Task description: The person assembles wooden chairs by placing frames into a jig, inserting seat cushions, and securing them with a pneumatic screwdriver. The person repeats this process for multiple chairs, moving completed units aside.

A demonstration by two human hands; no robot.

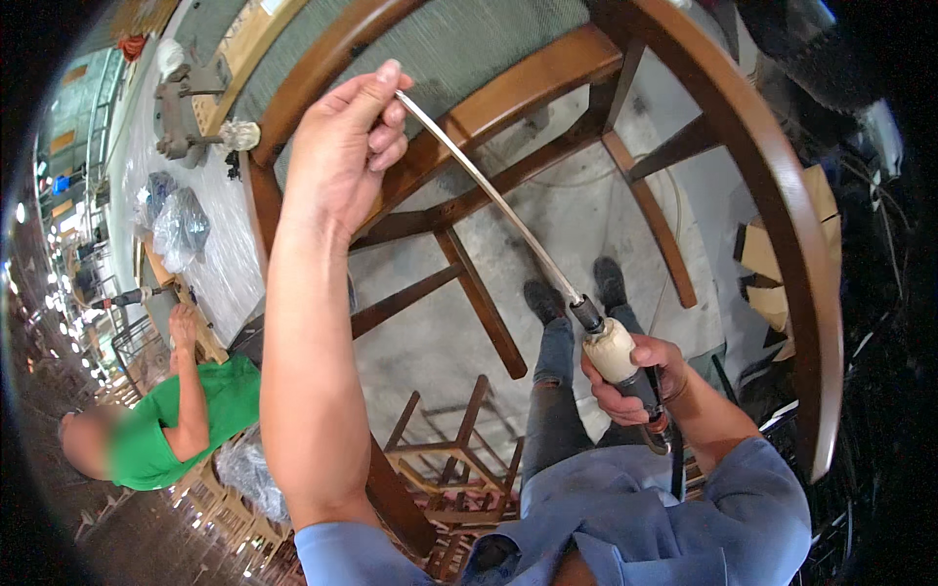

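Note:
A brown wooden chair frame (547, 83) lies tipped in front of me, its legs and curved arms spread around my hands. My right hand (635, 376) grips a power screwdriver (614, 354) with a pale wrapped front and dark body. From its nose a long thin metal bit (489, 190) runs up and to the left. The tip of that bit is at the pinched thumb and fingers of my left hand (357, 137), beside the chair's rail. Whether a small screw sits between those fingers is hidden.
At left, a plastic-wrapped bench (220, 278) carries a metal clamp (176, 117) and a clear plastic bag (181, 230). A co-worker in a green shirt (195, 420) stands beside it. Another chair frame (454, 449) sits low behind; cardboard (767, 254) is at right.

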